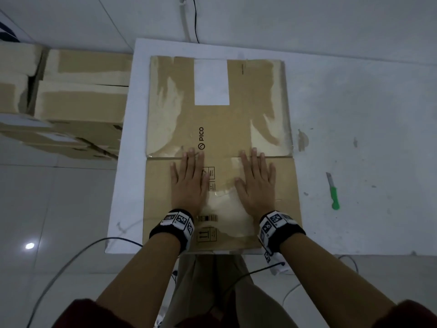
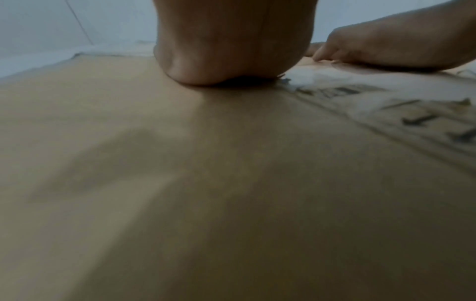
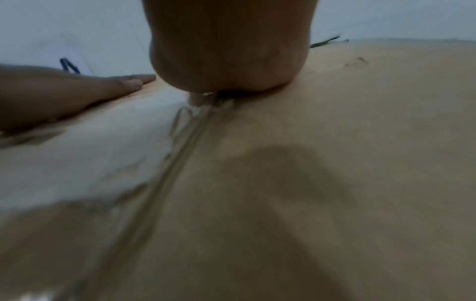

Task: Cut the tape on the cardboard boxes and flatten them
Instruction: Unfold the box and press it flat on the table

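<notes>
Both forearms reach down from the head view, banded at the wrists with black straps carrying black-and-white markers, and both palms lie flat on the flattened cardboard box (image 1: 220, 143) on the white tabletop (image 1: 354, 114). Left hand (image 1: 188, 178) is spread wide, fingers straight, holding nothing; right hand (image 1: 256, 178) the same, fingertips of both reaching the crease across the board. From above you get the printed PICO logo, a plain white label (image 1: 211, 82) near the far edge, and glossy clear tape (image 1: 224, 209) shining in ragged patches between the wrists. Only this view shows the green-handled utility knife (image 1: 333, 191), lying apart on the tabletop right of the box, and the stack of cardboard boxes (image 1: 78, 100) on the floor to the left. Wrist views come in close and blurry: heel of each palm pressed onto matte brown board, and the right wrist view picks out wrinkled tape strands trailing from under the palm.
</notes>
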Available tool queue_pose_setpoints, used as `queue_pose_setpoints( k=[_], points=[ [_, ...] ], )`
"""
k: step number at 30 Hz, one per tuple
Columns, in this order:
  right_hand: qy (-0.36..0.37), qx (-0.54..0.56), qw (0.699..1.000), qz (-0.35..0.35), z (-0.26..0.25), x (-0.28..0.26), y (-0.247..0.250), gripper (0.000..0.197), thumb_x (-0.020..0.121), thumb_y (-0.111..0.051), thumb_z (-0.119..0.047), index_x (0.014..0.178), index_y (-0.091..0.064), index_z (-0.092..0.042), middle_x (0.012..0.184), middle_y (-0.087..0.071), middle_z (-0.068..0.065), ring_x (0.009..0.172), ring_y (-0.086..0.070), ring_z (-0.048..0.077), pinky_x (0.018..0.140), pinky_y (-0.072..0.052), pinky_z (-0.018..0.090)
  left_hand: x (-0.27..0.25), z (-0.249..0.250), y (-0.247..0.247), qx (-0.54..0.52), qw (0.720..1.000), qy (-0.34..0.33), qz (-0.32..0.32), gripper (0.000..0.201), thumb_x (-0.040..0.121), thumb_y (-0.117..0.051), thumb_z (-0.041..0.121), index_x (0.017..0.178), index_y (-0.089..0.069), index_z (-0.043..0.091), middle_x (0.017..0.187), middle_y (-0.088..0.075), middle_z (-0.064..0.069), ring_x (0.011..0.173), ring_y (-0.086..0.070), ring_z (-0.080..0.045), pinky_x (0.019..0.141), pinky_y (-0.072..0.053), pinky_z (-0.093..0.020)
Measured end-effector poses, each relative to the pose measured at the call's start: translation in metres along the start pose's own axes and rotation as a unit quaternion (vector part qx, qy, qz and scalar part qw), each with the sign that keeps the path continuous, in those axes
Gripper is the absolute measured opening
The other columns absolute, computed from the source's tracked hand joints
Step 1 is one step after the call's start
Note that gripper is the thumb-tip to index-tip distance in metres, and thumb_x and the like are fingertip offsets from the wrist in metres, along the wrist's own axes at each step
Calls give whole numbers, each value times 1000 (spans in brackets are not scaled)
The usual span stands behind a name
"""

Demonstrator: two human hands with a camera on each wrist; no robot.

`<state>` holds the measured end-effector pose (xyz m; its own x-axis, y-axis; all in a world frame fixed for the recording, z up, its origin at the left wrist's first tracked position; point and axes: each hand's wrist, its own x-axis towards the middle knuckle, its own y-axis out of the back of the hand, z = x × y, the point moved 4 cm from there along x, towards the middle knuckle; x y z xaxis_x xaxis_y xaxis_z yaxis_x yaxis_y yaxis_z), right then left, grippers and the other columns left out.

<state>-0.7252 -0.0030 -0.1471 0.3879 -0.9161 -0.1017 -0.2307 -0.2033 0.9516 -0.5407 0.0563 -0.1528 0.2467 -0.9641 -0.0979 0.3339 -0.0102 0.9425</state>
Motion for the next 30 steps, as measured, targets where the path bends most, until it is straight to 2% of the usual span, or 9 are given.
queue_pose_setpoints(
  k=[4,9,12,15,19,21,23,26,30],
  points=[
    [23,6,1000,-7,-7,-15,7,63,102,-28,-41,158,-8,-21,166,3,7,153,5,21,122,-3,51,-21,5,3,-22,999,-29,-14,65,99,-22,42,154,-13,9,162,-5,-9,150,-1,-22,119,-7,-51],
    [65,12,997,-26,-26,-78,-10,64,98,-32,-43,157,-18,-22,165,-10,4,153,-5,19,121,-9,55,-79,17,-6,-8,997,-57,-42,68,98,-26,46,153,-16,9,162,-4,-8,150,-2,-24,118,-8,-55],
    [52,11,998,-25,-25,-82,-12,65,96,-34,-44,156,-23,-22,164,-15,4,152,-10,19,121,-12,54,-79,15,-8,-4,997,-56,-49,69,96,-28,47,153,-18,10,162,-6,-8,150,-3,-24,118,-8,-56],
    [54,20,998,-28,-27,-80,-8,66,95,-34,-45,156,-23,-22,165,-13,2,152,-8,17,121,-9,53,-76,15,-8,-21,997,-61,-53,69,94,-32,46,152,-22,9,162,-10,-8,149,-6,-25,118,-7,-56],
    [52,37,998,-22,-27,-81,-5,63,96,-35,-45,155,-26,-24,164,-17,0,151,-12,16,121,-11,53,-77,14,-8,-50,996,-56,-49,63,97,-29,46,149,-32,10,159,-22,-9,148,-17,-25,118,-10,-54],
    [44,51,998,-10,-27,-75,-5,58,97,-36,-43,153,-31,-25,162,-21,-1,150,-15,14,120,-14,54,-70,12,-8,-46,995,-60,-59,60,100,-20,45,146,-38,10,155,-29,-11,144,-25,-27,115,-15,-56],
    [45,65,997,4,-28,-60,-2,55,98,-36,-38,151,-34,-23,160,-26,-1,150,-18,14,119,-15,55,-59,13,-9,-42,994,-77,-63,60,101,-18,44,145,-39,9,154,-30,-13,143,-27,-29,113,-19,-58],
    [39,66,997,21,-31,-21,4,56,100,-31,-36,154,-29,-20,162,-22,1,151,-12,16,121,-8,54,-34,19,-2,-44,994,-97,-29,62,99,-28,43,148,-33,6,158,-23,-15,147,-18,-28,117,-14,-55],
    [16,59,997,38,-26,49,9,59,101,-26,-39,156,-22,-18,164,-17,1,152,-9,15,122,-3,51,34,17,12,-57,996,-64,10,62,97,-32,39,149,-30,6,158,-23,-13,147,-18,-27,118,-8,-53]
  ],
)
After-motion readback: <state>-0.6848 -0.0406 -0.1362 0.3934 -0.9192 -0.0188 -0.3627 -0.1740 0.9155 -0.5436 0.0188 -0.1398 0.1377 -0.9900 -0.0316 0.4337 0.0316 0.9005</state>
